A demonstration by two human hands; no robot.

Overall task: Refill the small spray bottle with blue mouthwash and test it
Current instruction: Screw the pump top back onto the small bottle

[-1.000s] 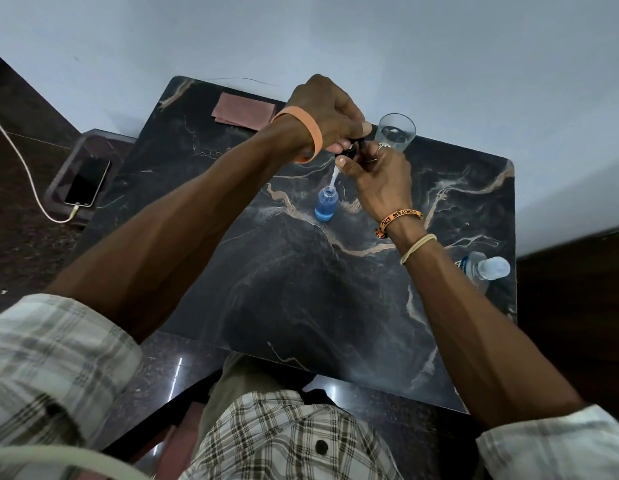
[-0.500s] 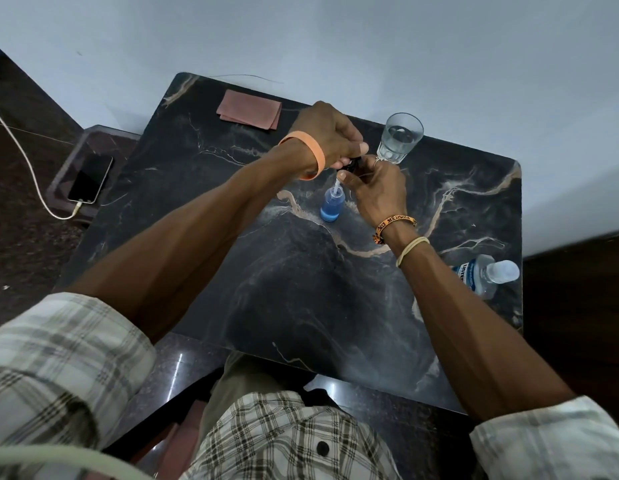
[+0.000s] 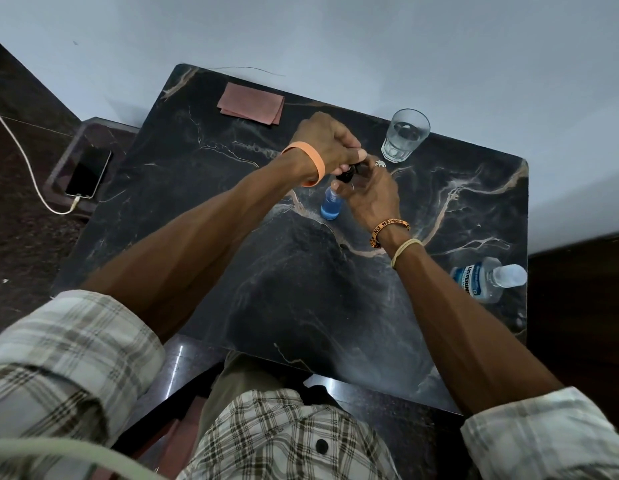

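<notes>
Left hand (image 3: 330, 143), right hand (image 3: 370, 197), pinching spray cap (image 3: 348, 173)

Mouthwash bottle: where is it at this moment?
Head view: the mouthwash bottle sits by the table's right edge, right of the right forearm, nearer the person than the glass.

The scene is dimly and softly lit, seemingly from above, so that the pale wall (image 3: 335, 36) is rendered a flat grey-blue, only faint, diffuse shadows are cast on the dark marble table (image 3: 335, 289), and small glare streaks are caught on the glossy ledge (image 3: 178, 358) below it. The centre is kept fairly sharp, though the black spray cap (image 3: 348, 174) gripped between the left hand (image 3: 327, 143) and right hand (image 3: 370, 195) is largely lost in shade. Strong wide-angle distortion is seen towards the edges, where the table is bowed and the checked sleeves (image 3: 69, 358) are stretched and softened.
</notes>
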